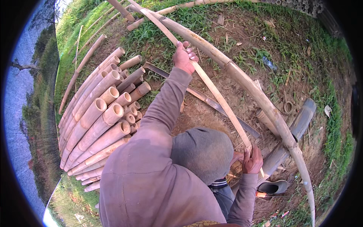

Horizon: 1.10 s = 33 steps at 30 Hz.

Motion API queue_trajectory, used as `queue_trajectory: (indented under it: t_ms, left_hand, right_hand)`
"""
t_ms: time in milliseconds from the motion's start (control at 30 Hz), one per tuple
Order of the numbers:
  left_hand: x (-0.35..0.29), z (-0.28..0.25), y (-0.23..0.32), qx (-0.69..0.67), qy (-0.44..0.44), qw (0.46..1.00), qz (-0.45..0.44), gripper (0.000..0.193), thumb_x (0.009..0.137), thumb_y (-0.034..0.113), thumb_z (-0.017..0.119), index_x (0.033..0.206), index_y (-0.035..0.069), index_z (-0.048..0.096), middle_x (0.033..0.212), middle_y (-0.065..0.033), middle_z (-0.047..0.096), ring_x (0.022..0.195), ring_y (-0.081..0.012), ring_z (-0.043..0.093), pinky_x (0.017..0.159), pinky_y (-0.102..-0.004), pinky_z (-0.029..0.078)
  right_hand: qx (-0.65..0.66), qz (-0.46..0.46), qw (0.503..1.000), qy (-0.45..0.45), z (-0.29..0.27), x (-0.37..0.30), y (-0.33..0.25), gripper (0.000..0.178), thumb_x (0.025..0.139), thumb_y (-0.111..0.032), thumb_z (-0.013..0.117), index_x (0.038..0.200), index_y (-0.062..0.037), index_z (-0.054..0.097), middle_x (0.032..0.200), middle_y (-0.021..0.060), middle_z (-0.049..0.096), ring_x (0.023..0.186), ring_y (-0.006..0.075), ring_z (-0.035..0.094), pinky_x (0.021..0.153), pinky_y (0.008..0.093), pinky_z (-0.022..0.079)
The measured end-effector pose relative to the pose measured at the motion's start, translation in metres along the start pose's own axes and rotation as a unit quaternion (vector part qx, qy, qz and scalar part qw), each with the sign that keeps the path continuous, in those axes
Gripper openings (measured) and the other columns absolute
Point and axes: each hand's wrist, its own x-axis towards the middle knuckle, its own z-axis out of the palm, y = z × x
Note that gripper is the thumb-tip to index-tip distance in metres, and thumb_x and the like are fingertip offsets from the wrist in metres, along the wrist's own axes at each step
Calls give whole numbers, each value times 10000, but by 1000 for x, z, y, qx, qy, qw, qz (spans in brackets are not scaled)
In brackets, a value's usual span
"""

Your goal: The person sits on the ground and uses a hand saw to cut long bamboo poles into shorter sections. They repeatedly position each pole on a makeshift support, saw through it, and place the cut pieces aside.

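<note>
Currently, left hand curled round a pale bamboo strip, right hand clasping it near the lower end; bamboo tubes piled toward the left edge of the ground.

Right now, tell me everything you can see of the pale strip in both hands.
The pale strip is long, narrow and flat, apparently split bamboo. It slants from upper left to lower right, slightly bowed. The left hand grips it partway; the right hand holds it near its lower end, which pokes out below.
</note>
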Motion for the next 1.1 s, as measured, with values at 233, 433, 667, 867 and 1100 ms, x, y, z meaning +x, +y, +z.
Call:
queue_trajectory:
  t_ms: [233, 433, 667, 867, 1100]
  left_hand:
    - [9, -10, -29, 23, 50, 998, 22, 353, 1160, 427, 350, 1176, 115, 514, 839, -5, 477, 665, -119, 469, 553, -307, 470]
    - [10, -11, -36, 38, 61, 997, 29, 368, 1165, 429, 357, 1185, 110, 539, 878, -10, 482, 692, -125, 455, 581, -301, 451]
    - [0, -10, -50, 30, 55, 998, 27, 352, 1168, 432, 339, 1164, 127, 515, 866, -6, 476, 679, -124, 444, 580, -309, 447]
    - [-15, 4, -59, 28, 43, 998, 21, 339, 1168, 432, 334, 1165, 137, 502, 862, -7, 480, 672, -126, 449, 582, -310, 451]
    - [-24, 9, -65, 28, 43, 998, 20, 343, 1168, 445, 327, 1151, 147, 494, 859, -8, 481, 664, -121, 453, 579, -310, 453]
  right_hand:
    - [-70, -69, 993, 68, -27, 9, 7, 485, 961, -412, 740, 1283, -53, 696, 925, 158, 680, 817, 382, 660, 714, 484, 496]
    - [-75, -69, 993, 62, -31, 13, 18, 490, 956, -405, 746, 1295, -56, 694, 924, 153, 673, 828, 383, 660, 727, 481, 501]
    - [-86, -96, 989, 73, -43, 18, 36, 493, 958, -399, 743, 1311, -59, 690, 941, 167, 668, 833, 393, 656, 724, 490, 505]
    - [-101, -96, 988, 72, -61, 18, 50, 506, 971, -413, 720, 1328, -57, 680, 897, 168, 626, 788, 398, 625, 705, 497, 488]
    - [-96, -108, 986, 86, -69, 13, 54, 498, 997, -430, 695, 1313, -45, 690, 885, 164, 618, 764, 398, 611, 693, 489, 482]
